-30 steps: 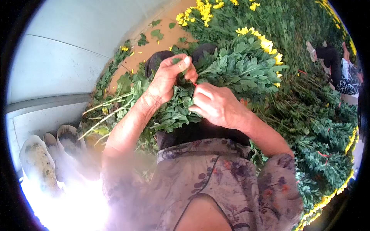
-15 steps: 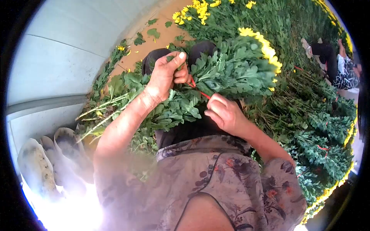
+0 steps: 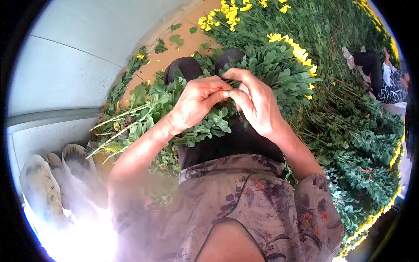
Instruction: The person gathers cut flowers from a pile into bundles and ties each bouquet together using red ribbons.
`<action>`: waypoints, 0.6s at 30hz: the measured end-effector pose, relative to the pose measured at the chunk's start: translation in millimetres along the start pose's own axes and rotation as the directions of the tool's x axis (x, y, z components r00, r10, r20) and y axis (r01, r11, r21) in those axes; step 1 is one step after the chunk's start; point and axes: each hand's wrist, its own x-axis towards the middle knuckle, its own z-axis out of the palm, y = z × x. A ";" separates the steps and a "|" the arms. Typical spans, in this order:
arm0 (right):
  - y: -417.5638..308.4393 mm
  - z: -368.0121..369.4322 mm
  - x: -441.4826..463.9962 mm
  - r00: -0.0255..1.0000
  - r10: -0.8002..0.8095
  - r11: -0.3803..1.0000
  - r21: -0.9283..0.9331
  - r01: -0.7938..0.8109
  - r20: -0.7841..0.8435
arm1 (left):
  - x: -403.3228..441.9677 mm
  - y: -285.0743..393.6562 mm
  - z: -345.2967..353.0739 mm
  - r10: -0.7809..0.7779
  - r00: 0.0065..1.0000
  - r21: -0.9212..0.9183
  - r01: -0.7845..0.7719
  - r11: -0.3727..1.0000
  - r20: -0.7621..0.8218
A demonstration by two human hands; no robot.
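A bunch of yellow flowers with green leaves (image 3: 288,70) lies across the lap, its blooms to the right and bare stems to the left. Over its middle, my left hand (image 3: 198,99) is closed in a pinch on a thin red tie (image 3: 214,88). My right hand (image 3: 255,102) meets it from the right, thumb and fingers at the same tie, the index finger curved over the leaves. Part of the tie is hidden by the fingers.
More flowers (image 3: 314,26) are heaped at the top and right, some bunches with red ties. Another person (image 3: 379,76) sits at the far right. A pale wall (image 3: 70,65) stands on the left, above whitish rounded objects (image 3: 41,185). Loose leaves lie on the brown floor (image 3: 159,65).
My right hand first drew the red tie out to the lower right, then came back up against my left hand. My left hand has turned palm-down over the bunch.
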 end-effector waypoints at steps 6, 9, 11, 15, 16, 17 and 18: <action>32.5 18.2 -19.8 0.997 0.022 0.993 -0.110 -0.031 -0.078 | 2.2 10.4 -0.6 -0.083 0.995 -0.001 0.083 0.997 -0.053; 32.5 17.8 -18.0 0.993 -0.020 0.986 -0.167 0.000 -0.113 | 3.7 4.2 10.1 -0.009 0.975 0.082 0.028 0.996 -0.224; 30.5 18.1 -17.8 0.994 -0.010 0.978 -0.208 -0.013 -0.107 | 8.8 9.5 12.2 -0.004 0.965 0.081 0.027 0.996 -0.262; 33.4 17.9 -16.9 0.986 0.035 0.966 -0.247 -0.076 -0.163 | 11.7 19.2 13.0 -0.110 0.962 0.040 0.124 0.991 -0.250; 33.3 17.5 -15.2 0.986 0.036 0.966 -0.246 -0.077 -0.165 | 8.5 25.4 11.2 -0.158 0.962 0.015 0.165 0.986 -0.222; 32.7 16.0 -14.5 0.983 0.038 0.971 -0.227 -0.079 -0.181 | 6.6 29.3 10.8 -0.205 0.960 -0.005 0.208 0.978 -0.192; 32.9 15.5 -13.3 0.980 0.040 0.975 -0.208 -0.081 -0.195 | 5.2 27.1 10.5 -0.204 0.967 0.038 0.212 0.976 -0.156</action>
